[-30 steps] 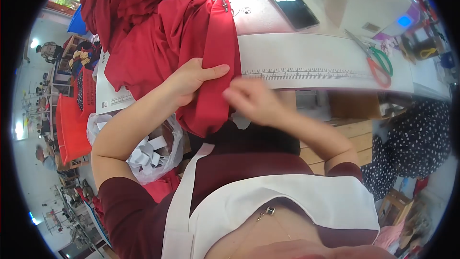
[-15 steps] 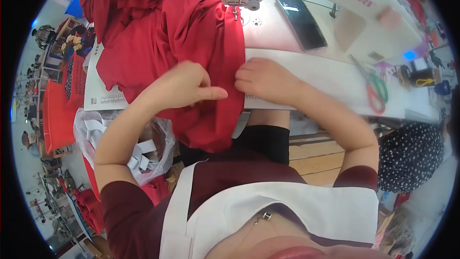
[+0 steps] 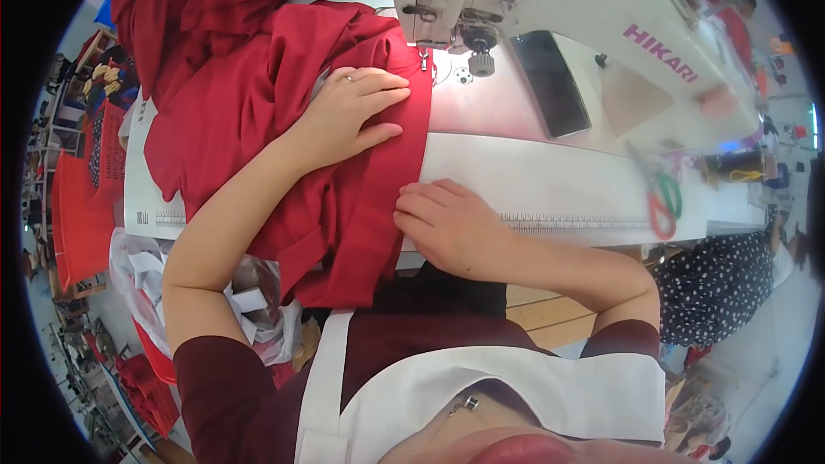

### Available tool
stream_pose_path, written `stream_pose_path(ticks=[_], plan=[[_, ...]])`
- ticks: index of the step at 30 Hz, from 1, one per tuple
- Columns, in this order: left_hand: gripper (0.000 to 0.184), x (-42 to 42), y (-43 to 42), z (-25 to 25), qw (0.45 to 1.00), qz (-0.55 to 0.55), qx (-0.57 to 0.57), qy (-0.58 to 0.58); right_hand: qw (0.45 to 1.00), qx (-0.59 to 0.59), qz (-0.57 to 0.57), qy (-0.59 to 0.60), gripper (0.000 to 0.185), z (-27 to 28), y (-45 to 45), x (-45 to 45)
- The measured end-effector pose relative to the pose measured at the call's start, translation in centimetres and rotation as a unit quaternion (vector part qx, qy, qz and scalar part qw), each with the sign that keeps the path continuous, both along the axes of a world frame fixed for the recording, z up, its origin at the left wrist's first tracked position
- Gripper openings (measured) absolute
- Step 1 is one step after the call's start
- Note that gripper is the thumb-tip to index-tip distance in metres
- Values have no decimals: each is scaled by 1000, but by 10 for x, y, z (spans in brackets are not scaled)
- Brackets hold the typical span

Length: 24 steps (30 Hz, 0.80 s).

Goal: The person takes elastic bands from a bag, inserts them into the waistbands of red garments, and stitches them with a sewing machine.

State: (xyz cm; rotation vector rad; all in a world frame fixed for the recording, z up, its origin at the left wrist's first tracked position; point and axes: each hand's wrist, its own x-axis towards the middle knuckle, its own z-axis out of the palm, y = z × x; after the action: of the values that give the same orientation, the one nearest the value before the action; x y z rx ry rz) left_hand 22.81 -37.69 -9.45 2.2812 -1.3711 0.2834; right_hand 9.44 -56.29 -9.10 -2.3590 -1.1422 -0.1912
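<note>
Red fabric lies bunched over the table, its flat folded edge running up under the presser foot of the white sewing machine. My left hand rests on this cloth just below the foot, fingers stretched out and thumb apart. Lower down, my right hand has its curled fingers at the fabric's right edge, closed on it. The cloth's lower end hangs over the table edge toward my lap.
A phone lies on the machine bed. To the right are scissors with red and green handles, near a dark thread spool. A printed ruler runs along the table front. A plastic bag of white pieces hangs at left.
My left hand has moved up the cloth toward the presser foot and flattened. My right hand sits lower along the edge, and the fabric edge is straighter. The camera view has shifted.
</note>
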Motion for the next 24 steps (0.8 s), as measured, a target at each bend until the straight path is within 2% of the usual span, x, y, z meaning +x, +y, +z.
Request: stream_pose_path(ticks=[11, 16, 18, 20, 21, 22, 23, 24], plan=[[36, 55, -11, -5, 1000, 12, 27, -6, 999, -31, -33, 18, 24, 6, -14, 54], [35, 83, -19, -6, 997, 56, 44, 6, 999, 20, -45, -3, 23, -2, -26, 81], [34, 95, -19, -7, 997, 55, 42, -18, 999, 12, -51, 10, 25, -3, -30, 94], [33, 113, -17, -18, 997, 6, -49, -58, 998, 8, -59, 30, 26, -3, -32, 96], [31, 105, -11, -7, 991, 34, -48, -120, 997, 10, -78, -5, 29, -1, -33, 93], [31, 92, -3, 9, 995, 39, -57, -67, 995, 12, -94, -41, 32, 1, -32, 90], [30, 64, 7, 32, 996, 59, -35, 50, 990, 17, -140, -23, 36, 5, -30, 72], [30, 27, 16, 52, 983, 76, -14, 165, 990, 24, -136, -26, 36, 11, -30, 58]])
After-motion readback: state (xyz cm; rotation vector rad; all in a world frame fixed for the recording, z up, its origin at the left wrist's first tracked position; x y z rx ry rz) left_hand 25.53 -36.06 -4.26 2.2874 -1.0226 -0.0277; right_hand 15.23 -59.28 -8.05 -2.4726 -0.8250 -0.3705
